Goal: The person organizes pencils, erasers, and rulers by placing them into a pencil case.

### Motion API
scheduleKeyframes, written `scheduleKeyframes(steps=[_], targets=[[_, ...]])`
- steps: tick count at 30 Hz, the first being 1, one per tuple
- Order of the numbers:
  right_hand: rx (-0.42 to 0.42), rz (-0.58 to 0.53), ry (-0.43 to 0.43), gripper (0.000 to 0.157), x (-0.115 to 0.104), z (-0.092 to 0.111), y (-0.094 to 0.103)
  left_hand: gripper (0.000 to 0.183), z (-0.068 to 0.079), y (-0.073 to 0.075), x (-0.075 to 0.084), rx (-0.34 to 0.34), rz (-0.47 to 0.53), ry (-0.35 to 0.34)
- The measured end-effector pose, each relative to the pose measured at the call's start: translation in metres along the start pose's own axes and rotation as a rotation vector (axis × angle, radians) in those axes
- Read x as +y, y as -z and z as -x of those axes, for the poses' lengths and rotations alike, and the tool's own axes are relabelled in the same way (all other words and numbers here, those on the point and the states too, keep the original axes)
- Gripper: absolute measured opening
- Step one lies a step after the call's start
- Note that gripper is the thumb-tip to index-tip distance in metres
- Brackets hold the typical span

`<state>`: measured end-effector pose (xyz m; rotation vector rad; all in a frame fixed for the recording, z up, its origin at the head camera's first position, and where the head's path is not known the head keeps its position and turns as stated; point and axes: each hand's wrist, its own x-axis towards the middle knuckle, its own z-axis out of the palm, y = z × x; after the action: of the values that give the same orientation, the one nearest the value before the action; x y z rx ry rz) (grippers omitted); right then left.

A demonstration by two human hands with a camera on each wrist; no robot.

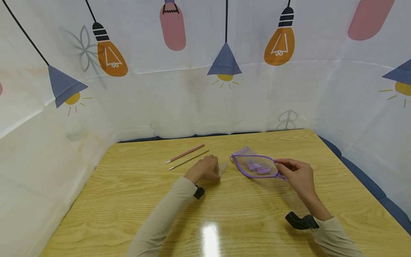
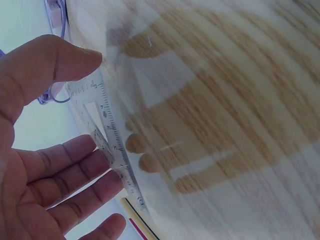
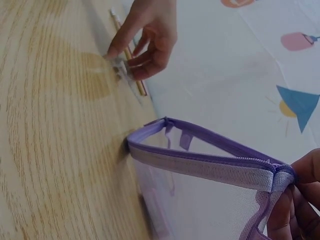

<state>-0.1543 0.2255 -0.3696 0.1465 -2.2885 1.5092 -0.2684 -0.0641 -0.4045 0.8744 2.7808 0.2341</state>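
My left hand [image 1: 205,169] is down at the table, its thumb and fingertips at the edges of a clear plastic set square [image 2: 107,120] with printed scale marks. In the head view the set square's far part shows just right of the fingers. My right hand [image 1: 297,175] pinches one end of a see-through mesh zip pouch [image 3: 210,200] with purple trim. The pouch's mouth gapes, its zip [image 3: 220,159] undone. Small purple items [image 1: 259,168] show through the mesh.
Beyond my left hand a red pencil [image 1: 185,154] and a yellow-gold pencil [image 1: 189,159] lie side by side on the wooden table [image 1: 128,200]. A white curtain [image 1: 192,96] printed with lamps and bulbs hangs round the table's far and side edges.
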Motion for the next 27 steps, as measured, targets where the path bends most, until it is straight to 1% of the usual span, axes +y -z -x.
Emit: scheduleKeyframes(steps=[5, 10, 14, 21, 27], targets=[[0.001, 0.003, 0.007, 0.018, 0.004, -0.001, 0.0, 0.037, 0.001, 0.001, 0.0, 0.005, 0.014, -0.005], [-0.013, -0.001, 0.004, 0.019, 0.025, -0.006, -0.001, 0.04, 0.005, 0.002, 0.001, 0.009, 0.014, -0.01], [-0.02, -0.009, 0.007, 0.021, 0.038, -0.008, -0.002, 0.044, 0.009, 0.002, 0.002, 0.04, 0.018, -0.024], [-0.044, -0.038, 0.022, 0.023, 0.037, -0.008, -0.003, 0.053, 0.015, 0.002, 0.006, 0.093, 0.045, -0.033], [-0.047, -0.042, 0.023, 0.023, 0.035, -0.008, -0.004, 0.054, 0.021, 0.006, 0.012, 0.135, 0.041, -0.068]])
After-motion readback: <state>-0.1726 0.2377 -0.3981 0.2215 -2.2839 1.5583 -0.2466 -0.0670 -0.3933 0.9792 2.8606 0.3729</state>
